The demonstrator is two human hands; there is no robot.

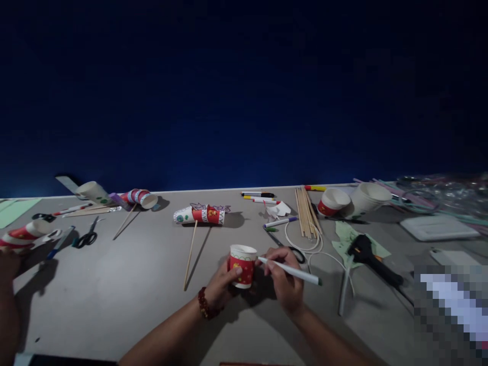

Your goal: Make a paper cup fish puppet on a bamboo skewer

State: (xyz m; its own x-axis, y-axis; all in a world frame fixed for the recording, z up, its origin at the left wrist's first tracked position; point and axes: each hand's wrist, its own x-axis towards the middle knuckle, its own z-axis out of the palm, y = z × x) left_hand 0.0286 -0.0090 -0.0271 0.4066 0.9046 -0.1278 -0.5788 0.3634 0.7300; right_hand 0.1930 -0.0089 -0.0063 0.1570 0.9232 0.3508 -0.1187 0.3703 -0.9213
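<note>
My left hand [221, 282] is wrapped round a red and white paper cup [241, 267], held upright with its open rim on top. A green wavy line runs along the white band under the rim. In my right hand [285, 282] is a white marker pen [295, 271], its tip pointing at the cup's right side and its green end toward me. I cannot tell whether the tip touches the cup. Beyond my hands lies a figure of joined paper cups [200, 215] on a wooden stick [190, 256].
At the left edge a co-worker's hand [8, 264] holds striped joined cups [26, 235]. Scissors [87, 236] lie near it. On the right are wooden sticks [305, 213], paper cups [333, 202], a white cord [326, 252] and a black glue gun [375, 262].
</note>
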